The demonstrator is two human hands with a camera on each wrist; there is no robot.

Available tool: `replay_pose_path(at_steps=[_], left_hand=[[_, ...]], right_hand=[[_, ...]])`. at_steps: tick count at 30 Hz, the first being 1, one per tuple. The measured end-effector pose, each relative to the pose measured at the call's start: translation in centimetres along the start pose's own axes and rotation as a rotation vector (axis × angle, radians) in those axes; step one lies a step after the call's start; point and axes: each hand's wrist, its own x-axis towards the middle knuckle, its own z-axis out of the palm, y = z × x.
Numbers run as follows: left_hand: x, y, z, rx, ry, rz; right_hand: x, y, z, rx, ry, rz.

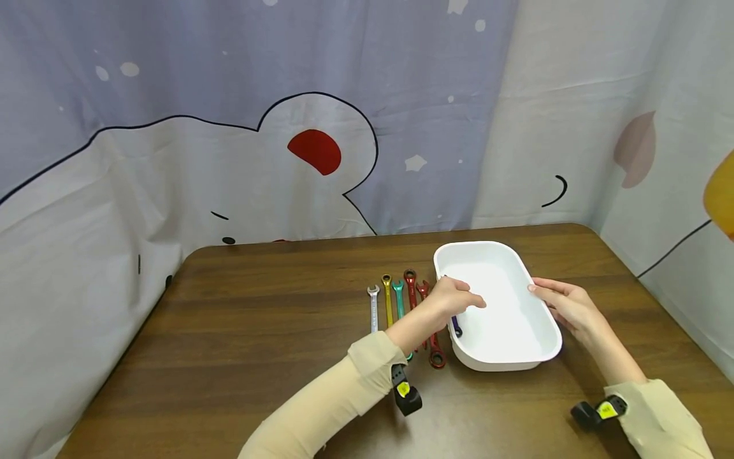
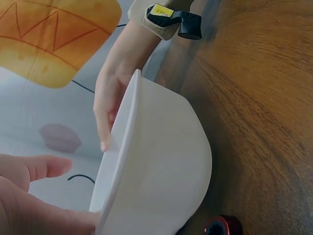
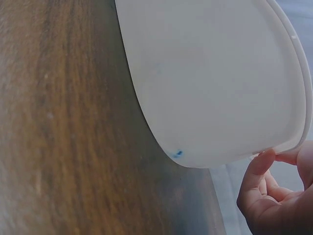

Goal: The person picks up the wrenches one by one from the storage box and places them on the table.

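On brown wooden bench (image 1: 241, 331), beside a row of coloured wrenches (image 1: 401, 306) laid parallel for easy picking: white tub (image 1: 504, 312), steadied at its far rim by right hand (image 1: 564, 306), fingers resting nearly straight against the edge. Over the near rim, left hand (image 1: 453, 296), fingers curled round a dark blue wrench (image 1: 456, 327), reaching down into the tub, wrist bent.

The tub (image 1: 538, 288) looks like smooth white plastic, faintly glossy. The table (image 1: 258, 331) is dark wood grain with a satin sheen (maybe laminate). The wrenches (image 1: 399, 299) are shiny coloured metal, and the far backdrop (image 1: 229, 127) is matt cloth.
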Motion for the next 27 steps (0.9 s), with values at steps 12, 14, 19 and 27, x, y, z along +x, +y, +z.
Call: replay_pose_path(at_steps=[12,14,19,27], left_hand=[[0.7,0.2,1.5,0.034,0.066,-0.05],[0.8,0.2,1.9,0.039,0.082,-0.041],[1.2,-0.1,2.8,0.07,0.134,-0.004],[1.5,-0.3,3.3,0.12,0.161,-0.01]], right_hand=[[0.2,0.1,-0.1,-0.007,0.005,0.01],[0.2,0.1,-0.1,-0.005,0.005,0.008],[0.1,0.1,-0.1,-0.001,0.003,0.006],[0.1,0.0,0.0,-0.001,0.0,0.011]])
